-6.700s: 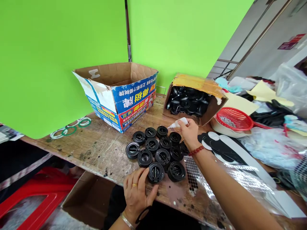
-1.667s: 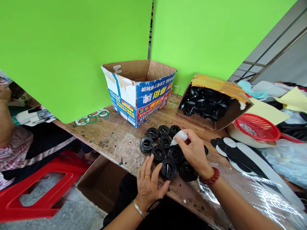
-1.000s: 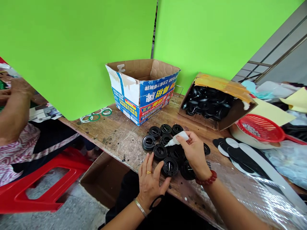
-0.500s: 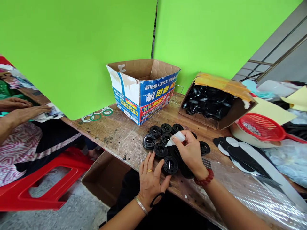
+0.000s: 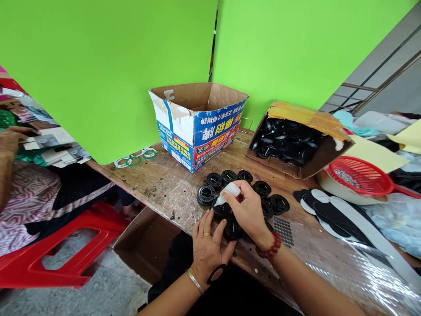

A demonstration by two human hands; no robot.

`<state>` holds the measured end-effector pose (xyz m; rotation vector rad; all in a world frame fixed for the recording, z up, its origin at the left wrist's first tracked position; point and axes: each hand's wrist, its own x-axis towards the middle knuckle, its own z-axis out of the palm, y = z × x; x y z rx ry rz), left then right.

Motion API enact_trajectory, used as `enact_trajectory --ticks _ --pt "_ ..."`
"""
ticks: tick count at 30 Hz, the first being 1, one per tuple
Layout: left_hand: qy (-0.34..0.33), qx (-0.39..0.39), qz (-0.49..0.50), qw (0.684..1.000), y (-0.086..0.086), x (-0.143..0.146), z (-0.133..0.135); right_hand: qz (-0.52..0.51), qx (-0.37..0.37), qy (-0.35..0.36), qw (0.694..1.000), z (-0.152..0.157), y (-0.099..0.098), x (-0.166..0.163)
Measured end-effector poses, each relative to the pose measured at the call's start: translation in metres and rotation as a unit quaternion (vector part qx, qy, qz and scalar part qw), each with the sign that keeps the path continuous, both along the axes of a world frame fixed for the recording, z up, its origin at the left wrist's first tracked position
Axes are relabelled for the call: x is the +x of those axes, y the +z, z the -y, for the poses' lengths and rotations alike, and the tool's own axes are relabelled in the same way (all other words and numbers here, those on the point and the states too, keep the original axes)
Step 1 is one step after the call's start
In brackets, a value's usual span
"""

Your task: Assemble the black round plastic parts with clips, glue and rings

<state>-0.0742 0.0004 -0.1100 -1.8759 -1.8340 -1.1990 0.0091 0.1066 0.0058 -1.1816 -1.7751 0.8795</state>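
Note:
My right hand [image 5: 249, 213] grips a small white squeeze bottle [image 5: 231, 190], its nozzle tilted down and left over one of the black round discs [image 5: 221, 210]. Whether the tip touches the disc I cannot tell. Several similar black discs [image 5: 206, 194] with ridged rings lie grouped around it, some partly hidden by my right hand. My left hand [image 5: 209, 248] rests at the table's near edge, fingers spread, fingertips close beside the nearest discs. A flat black ring [image 5: 216, 274] lies against the back of that hand near the wrist.
Behind the discs stands a blue-and-white carton [image 5: 194, 131]; right of it, a tipped carton [image 5: 296, 109] holds black parts. A red strainer [image 5: 362, 171] sits on a bowl at right, near black and white cutouts [image 5: 332, 215]. A co-worker's hand [image 5: 13, 136] is at far left.
My right hand has shifted left and slightly nearer with the bottle, uncovering more discs and a dotted sheet on the right. My left hand stays nearly in place. The co-worker's hands moved left.

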Motion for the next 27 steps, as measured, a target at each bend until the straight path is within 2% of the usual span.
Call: enact_trajectory --ticks 5,9,13,15,18,21,24,27 --pt "-0.004 -0.008 0.006 1.0 -0.001 0.0 0.0 -0.018 0.007 -0.025 1.0 -0.018 -0.003 -0.004" --pt "-0.026 -0.029 0.021 0.999 0.005 -0.001 0.006 -0.068 -0.022 -0.051 0.996 -0.032 -0.008 0.003" --pt "-0.057 -0.058 0.121 0.989 0.017 -0.014 0.008 -0.127 -0.059 -0.062 0.988 -0.041 -0.01 0.007" --pt "-0.042 -0.052 0.174 0.982 0.021 -0.028 0.001 -0.137 -0.057 -0.065 0.987 -0.043 -0.01 0.003" --pt "-0.013 -0.056 0.201 0.978 0.026 -0.053 -0.018 -0.122 -0.033 -0.063 0.99 -0.043 -0.009 -0.005" --pt "-0.034 -0.105 0.203 0.973 0.03 -0.073 -0.036 -0.095 -0.013 -0.065 0.993 -0.045 -0.01 -0.013" --pt "-0.058 -0.135 0.205 0.968 0.033 -0.08 -0.045 -0.065 0.004 -0.069 0.995 -0.047 -0.012 -0.017" --pt "-0.054 -0.133 0.219 0.965 0.032 -0.079 -0.048 -0.04 0.015 -0.065 0.997 -0.044 -0.011 -0.021"
